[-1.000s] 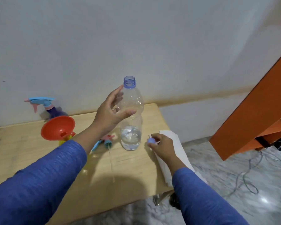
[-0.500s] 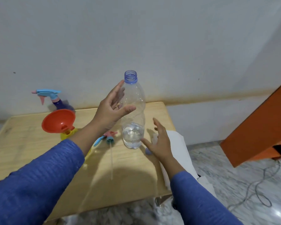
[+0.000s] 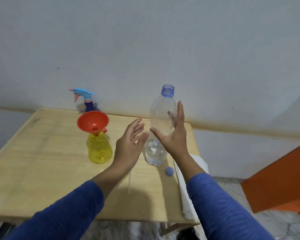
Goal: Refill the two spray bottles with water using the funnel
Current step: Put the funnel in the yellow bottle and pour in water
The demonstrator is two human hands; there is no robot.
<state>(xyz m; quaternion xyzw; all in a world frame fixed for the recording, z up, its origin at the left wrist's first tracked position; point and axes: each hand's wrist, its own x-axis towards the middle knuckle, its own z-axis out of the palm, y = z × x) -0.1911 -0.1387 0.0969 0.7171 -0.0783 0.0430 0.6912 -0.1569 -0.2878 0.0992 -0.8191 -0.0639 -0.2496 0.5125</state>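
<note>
A clear plastic water bottle (image 3: 160, 118) stands uncapped on the wooden table (image 3: 42, 153) with a little water at its bottom. My right hand (image 3: 173, 137) is spread round its middle: thumb in front, fingers fairly straight behind and beside it. My left hand (image 3: 130, 142) hovers open just left of the bottle, not touching it. An orange funnel (image 3: 93, 121) sits in the neck of a yellow spray bottle (image 3: 99, 149) that has no head. Behind it stands a purple spray bottle (image 3: 89, 105) with a blue trigger head. The blue cap (image 3: 169, 171) lies on the table.
A thin white dip tube (image 3: 129, 183) lies on the table below my left wrist; its spray head is hidden. White paper (image 3: 185, 187) hangs over the table's right edge. An orange cabinet (image 3: 275, 179) stands on the floor to the right. A wall is close behind the table.
My right hand left the cap on the table and rose to the water bottle. My left hand let go of the bottle and drew off to the left. The view shifted left.
</note>
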